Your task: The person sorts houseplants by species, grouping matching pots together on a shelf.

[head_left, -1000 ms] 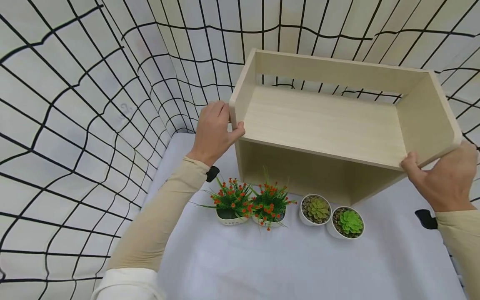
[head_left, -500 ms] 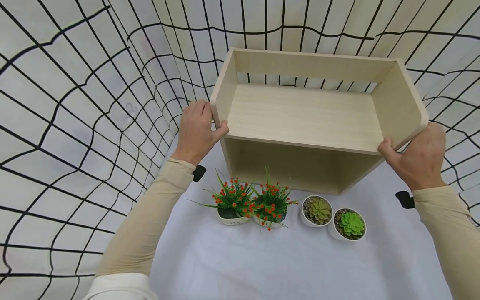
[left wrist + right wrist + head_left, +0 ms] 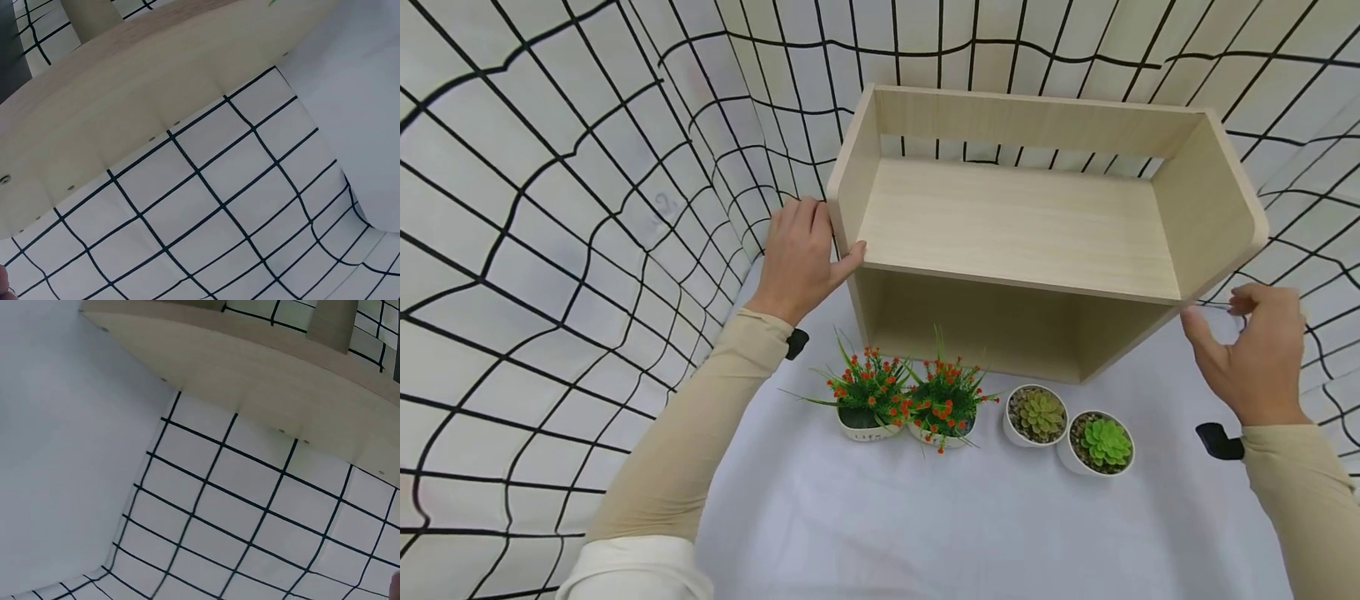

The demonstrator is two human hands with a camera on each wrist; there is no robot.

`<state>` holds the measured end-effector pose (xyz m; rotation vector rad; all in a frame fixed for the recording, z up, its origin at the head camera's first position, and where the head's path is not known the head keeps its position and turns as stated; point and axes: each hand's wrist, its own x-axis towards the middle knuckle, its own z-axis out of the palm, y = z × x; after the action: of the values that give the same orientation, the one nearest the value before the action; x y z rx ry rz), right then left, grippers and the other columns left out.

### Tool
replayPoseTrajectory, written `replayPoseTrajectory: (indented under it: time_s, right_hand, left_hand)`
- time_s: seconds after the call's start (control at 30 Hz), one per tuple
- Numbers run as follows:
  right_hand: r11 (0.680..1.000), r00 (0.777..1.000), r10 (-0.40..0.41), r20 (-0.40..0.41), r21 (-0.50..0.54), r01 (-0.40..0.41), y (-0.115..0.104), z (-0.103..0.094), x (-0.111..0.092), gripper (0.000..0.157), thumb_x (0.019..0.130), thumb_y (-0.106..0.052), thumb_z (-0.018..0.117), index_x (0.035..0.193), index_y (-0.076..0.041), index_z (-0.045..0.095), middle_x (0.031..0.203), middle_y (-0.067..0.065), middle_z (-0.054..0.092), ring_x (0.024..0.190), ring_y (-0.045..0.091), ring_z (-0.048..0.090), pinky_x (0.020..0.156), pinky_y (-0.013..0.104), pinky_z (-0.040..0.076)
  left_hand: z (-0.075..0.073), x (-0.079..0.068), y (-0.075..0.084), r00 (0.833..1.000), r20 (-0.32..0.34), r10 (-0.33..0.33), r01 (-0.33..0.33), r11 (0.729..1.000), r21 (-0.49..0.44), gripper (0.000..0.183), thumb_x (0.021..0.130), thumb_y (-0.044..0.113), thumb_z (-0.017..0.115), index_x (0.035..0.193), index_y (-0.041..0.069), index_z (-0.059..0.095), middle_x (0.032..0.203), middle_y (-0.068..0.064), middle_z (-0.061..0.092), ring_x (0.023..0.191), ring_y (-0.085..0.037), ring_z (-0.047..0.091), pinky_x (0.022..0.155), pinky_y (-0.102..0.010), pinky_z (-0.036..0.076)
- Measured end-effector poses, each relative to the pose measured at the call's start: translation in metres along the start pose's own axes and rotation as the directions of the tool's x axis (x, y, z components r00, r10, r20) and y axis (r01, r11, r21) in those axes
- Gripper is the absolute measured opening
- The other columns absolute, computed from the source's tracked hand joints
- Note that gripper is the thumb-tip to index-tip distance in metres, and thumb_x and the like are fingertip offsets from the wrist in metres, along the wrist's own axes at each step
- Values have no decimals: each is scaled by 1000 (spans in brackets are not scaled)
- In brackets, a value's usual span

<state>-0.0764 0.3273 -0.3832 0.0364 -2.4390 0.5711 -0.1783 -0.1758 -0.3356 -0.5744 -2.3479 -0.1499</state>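
Note:
A pale wooden two-tier shelf (image 3: 1015, 225) stands at the back of the white-covered table, its upper tier open at the top. My left hand (image 3: 797, 262) holds its left side panel, thumb over the front edge and fingers along the outside. Off the lower right corner is my right hand (image 3: 1258, 358), holding nothing, thumb tip right by the corner and fingers loosely bent. The left wrist view shows one outer side panel (image 3: 137, 106) from close by. In the right wrist view the opposite panel (image 3: 250, 369) spans the top, with a fingertip at the right edge.
Before the shelf stand two white pots of red-flowered grass, one left (image 3: 868, 400) and its neighbour (image 3: 946, 404), then an olive succulent (image 3: 1037, 415) and a bright green succulent (image 3: 1102, 443). Black wire grid (image 3: 625, 208) walls the left and back over white cloth.
The shelf first shifted left along the table, then stayed nearly in place. My right hand has let go of its right side and moved down. The left hand keeps its hold.

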Motion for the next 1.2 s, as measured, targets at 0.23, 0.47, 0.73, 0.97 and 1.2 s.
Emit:
replayPoseTrajectory:
  time_s: [0.23,0.47,0.73,0.97,1.2]
  right_hand:
    - [998,979,43,201,41,-52,12,5,-63,56,86,-28,67,124,9,47,114,28,50,99,40,49,77,28,31]
    - [994,925,49,378,71,-82,21,12,-124,71,77,-26,79,132,3,45,118,23,50,96,31,48,69,21,31]
    - [977,899,115,422,114,-179,26,29,-179,110,58,-31,92,148,-9,33,127,18,49,101,6,40,77,22,33]
    - [955,896,158,415,168,-247,20,48,-195,122,51,-32,96,151,-13,29,132,15,47,107,5,40,82,18,33]
    - [921,876,248,413,180,-346,16,67,-205,116,54,-29,95,149,-11,30,138,17,44,115,-7,34,86,8,27]
  left_hand:
    - [0,-6,1,998,46,-32,29,998,58,46,96,39,49,96,-7,56,95,-21,57,84,-34,47,75,-43,38]
    - [2,-9,7,999,31,-23,22,998,52,41,96,35,50,99,-6,55,94,-20,58,81,-34,49,69,-42,40]
    - [4,-9,9,1000,18,17,-18,995,101,39,97,36,49,87,-1,53,92,-20,57,80,-34,49,67,-40,39]
    - [5,-7,6,1000,10,28,-29,995,99,39,97,34,46,88,-2,54,93,-21,58,83,-34,51,70,-42,43]
    - [6,-4,5,1000,18,13,-14,997,73,37,97,34,46,86,-1,52,89,-19,56,79,-33,48,68,-40,40]
